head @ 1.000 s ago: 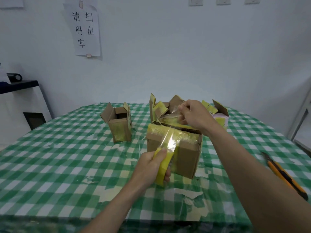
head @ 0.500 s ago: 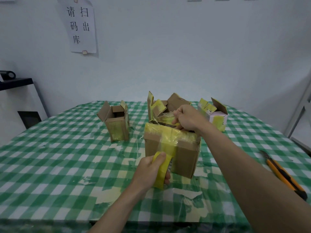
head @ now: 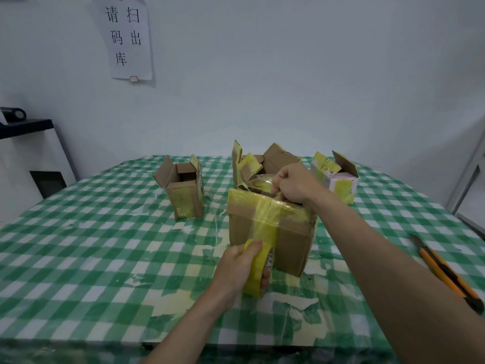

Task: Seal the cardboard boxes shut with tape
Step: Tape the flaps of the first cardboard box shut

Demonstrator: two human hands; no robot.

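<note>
Background stuff: green-and-white checked tablecloth (head: 86, 248) with pale torn patches, an orange-and-black utility knife (head: 446, 271) lying near its right edge, a white paper sign (head: 126, 38) with black characters on the wall, white cabinet (head: 29, 164) far left.

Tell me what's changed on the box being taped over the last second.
The left hand, keeping its grip on the tape roll, has drawn the strip from the top edge down the box's near face. The right hand has slid slightly lower at the far top edge, still pinning the tape end. The three open boxes behind and the utility knife haven't moved.
</note>
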